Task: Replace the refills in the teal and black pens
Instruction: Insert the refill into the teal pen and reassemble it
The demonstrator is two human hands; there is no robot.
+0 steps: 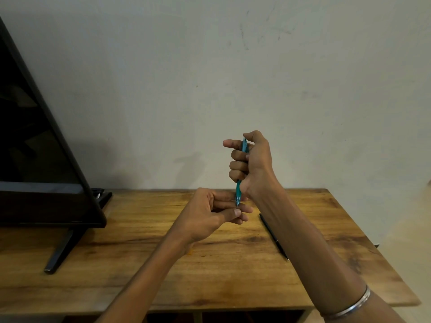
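Progress: early, I judge. Right hand (250,162) fists the upright teal pen (238,190), tip down; left hand (213,212) pinches at that tip. Whether its refill is swapped, I cannot tell. Black pen (274,236) lies untouched on the table (140,264).

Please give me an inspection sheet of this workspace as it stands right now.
Surface: wooden table, against a plain wall.
Job's things: teal pen held upright, tip down; black pen lying on the table.
Clutter: nothing seen.
Grippers: right hand grips the teal pen's barrel; left hand has fingers at its tip.
Cables: nothing seen.
Surroundings: dark screen on a stand at left; bangle on the right wrist.
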